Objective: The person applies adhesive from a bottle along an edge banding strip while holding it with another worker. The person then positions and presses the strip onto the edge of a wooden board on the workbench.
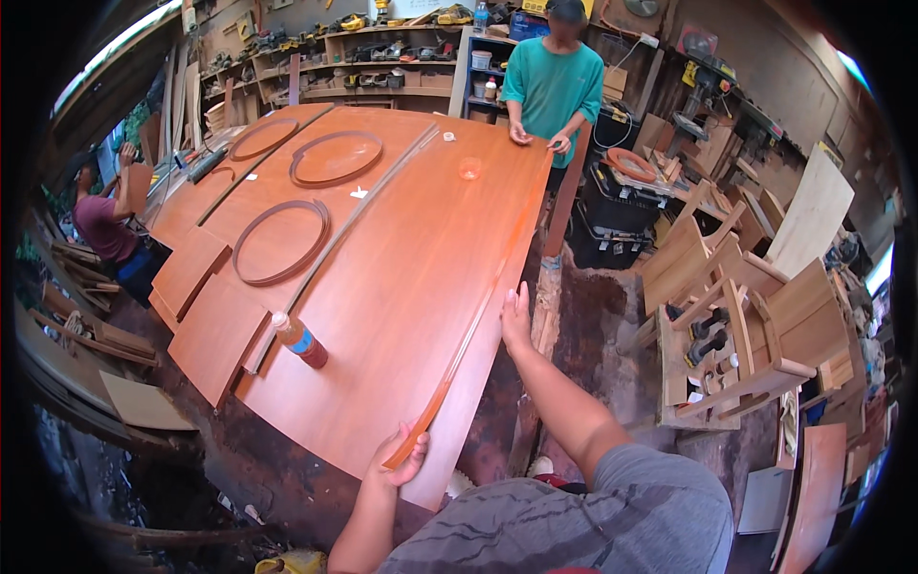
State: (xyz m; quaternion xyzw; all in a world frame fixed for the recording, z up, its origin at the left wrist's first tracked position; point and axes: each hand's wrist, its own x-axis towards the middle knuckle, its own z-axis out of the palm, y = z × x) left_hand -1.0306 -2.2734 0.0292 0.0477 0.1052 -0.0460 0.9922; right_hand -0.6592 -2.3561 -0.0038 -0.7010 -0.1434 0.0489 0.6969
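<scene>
In the head view, grasping the near end of a long orange-brown strip [437,402] in the left hand [405,459], with fingers curled around it. Stretching away along the right side of a large wooden panel [382,316] (mostly flat, though bending up a little near the grip), up to the hand [559,143] of a co-worker in a teal shirt [555,86]. Holding the right hand [516,320] beside the panel's right edge, with fingers released and extended (cannot tell whether touching the edge). Facing, left of the strip, a white-capped bottle [304,344] upright on the panel, with coiled bands [323,230] beyond and cluttered shelves [382,55] against the far wall.
</scene>
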